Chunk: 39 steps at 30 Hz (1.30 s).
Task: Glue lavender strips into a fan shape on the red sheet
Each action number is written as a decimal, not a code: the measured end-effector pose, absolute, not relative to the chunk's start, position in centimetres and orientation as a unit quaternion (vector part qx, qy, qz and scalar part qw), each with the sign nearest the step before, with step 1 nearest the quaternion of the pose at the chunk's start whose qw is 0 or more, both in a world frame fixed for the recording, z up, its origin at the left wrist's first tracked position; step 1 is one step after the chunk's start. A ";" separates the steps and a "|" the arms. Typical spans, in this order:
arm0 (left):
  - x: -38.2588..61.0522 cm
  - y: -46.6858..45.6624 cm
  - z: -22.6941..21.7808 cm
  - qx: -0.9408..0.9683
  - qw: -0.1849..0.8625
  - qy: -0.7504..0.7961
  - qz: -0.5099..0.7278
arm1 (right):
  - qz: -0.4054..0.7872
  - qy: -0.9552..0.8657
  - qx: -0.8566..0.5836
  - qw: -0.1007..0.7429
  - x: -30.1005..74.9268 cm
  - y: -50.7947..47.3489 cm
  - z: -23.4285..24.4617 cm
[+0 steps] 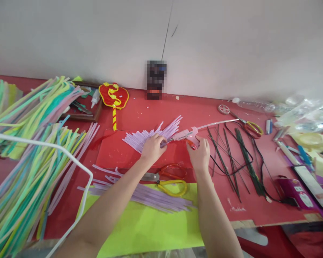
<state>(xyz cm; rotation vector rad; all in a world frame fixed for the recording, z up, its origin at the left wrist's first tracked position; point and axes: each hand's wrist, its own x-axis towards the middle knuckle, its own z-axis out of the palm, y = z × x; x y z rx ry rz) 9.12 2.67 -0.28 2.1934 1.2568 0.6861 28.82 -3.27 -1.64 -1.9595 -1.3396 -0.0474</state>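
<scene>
Your right hand (200, 153) is gripping the pink glue gun (187, 134) by its handle, fingers wrapping it. A clear glue stick (218, 124) is sticking out of the gun's back end, angling up and right. The nozzle is pointing left, ending just beside your left fingertips.

Your left hand (152, 147) is gripping the lilac fan (136, 140) near its base, fingers curling in; your hand is hiding the exact pinch point, so can't tell how firmly it's holding. The fan's strips are spreading out to the left and up to the right over the red board (107, 154), in front of you at mid-table.

Red-and-yellow-handled scissors (173, 185) are lying between your forearms, blades pointing left and partly hiding behind your left arm. Loose lilac strips (161, 197) are lying below them, over the yellow-green sheet (150, 229).

Left side: multicolored strips (24, 172) are piling up in big bunches. The red fan ornament (113, 96) with yellow trim is lying behind the board, handle pointing toward you.

Right side: dark green wires (247, 161) are lying in a loose spread, a black cord (262, 165) running among them. A second pair of scissors (252, 129) is resting beyond, near the plastic bottles (255, 105). The purple box (294, 191) is sitting beside a phone-like slab (313, 185).
</scene>
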 end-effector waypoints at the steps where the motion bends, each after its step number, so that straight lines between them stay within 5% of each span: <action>1: 9.1 2.7 -0.3 0.808 0.259 0.464 0.256 | -0.018 -0.525 -0.764 0.375 28.8 -3.3 -1.6; 39: 9.3 2.7 -0.2 0.804 0.243 0.487 0.239 | -0.010 -0.513 -0.762 0.396 29.1 -3.2 -2.1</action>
